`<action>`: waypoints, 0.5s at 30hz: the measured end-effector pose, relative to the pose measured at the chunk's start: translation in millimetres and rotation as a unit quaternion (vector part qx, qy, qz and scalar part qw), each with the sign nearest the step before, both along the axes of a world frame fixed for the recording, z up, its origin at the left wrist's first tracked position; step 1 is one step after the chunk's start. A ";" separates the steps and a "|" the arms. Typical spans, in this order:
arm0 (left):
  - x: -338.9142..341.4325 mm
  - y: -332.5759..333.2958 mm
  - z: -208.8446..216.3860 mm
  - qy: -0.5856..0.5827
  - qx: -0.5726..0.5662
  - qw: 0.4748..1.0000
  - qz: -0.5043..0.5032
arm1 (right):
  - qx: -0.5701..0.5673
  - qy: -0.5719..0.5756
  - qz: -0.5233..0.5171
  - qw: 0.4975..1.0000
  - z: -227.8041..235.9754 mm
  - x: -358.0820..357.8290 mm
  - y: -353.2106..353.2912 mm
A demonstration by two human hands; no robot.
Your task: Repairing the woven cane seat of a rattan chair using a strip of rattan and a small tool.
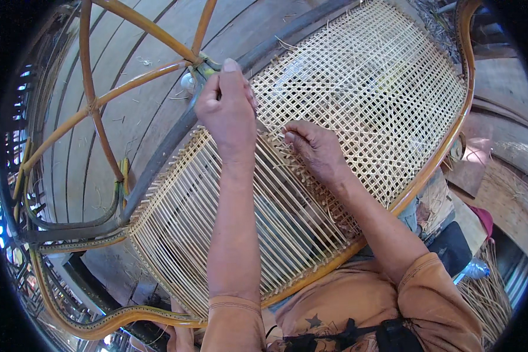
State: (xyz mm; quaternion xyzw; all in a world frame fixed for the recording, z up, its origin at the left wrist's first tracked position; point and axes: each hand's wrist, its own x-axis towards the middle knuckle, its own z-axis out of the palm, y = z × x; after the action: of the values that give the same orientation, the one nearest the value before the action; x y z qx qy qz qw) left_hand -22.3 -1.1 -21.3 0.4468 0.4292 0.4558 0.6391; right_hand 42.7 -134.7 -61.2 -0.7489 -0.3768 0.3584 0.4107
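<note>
A rattan seat frame lies across my lap, its woven cane panel [364, 94] finished in open mesh on the right side. On the left, parallel cane strands [182, 217] run lengthwise with gaps between them. My left hand [230, 108] is closed in a fist with the thumb on top, above the far edge of the strands; whatever it grips is hidden. My right hand [318, 151] pinches the pale end of a cane strand [284, 130] where mesh and bare strands meet. Loose strand ends stick up along that border.
A curved, varnished rattan rail [413, 188] borders the near side. Joined rattan poles [94, 107] rise at the upper left, over a plank floor [58, 170]. A bundle of loose cane [490, 293] lies at the lower right, beside a clear plastic bottle [476, 269].
</note>
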 end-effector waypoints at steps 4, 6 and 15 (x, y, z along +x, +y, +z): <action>-1.2 16.3 -8.5 0.001 -0.025 1.000 0.007 | 0.012 -0.008 0.018 1.000 -7.3 1.7 -2.2; -3.5 24.6 -15.0 -0.046 -0.091 0.995 0.018 | 0.008 0.017 0.011 1.000 -7.2 0.0 -2.5; -12.3 38.9 -27.7 -0.105 -0.156 0.982 -0.004 | -0.016 -0.030 -0.005 0.999 2.8 -11.4 6.5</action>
State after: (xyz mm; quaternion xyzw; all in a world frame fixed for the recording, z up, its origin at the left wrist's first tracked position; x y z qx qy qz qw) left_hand -34.6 37.8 -49.0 0.2925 0.4239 0.4251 0.7444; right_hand 31.3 -128.2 -58.4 -0.7677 -0.3792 0.3398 0.3891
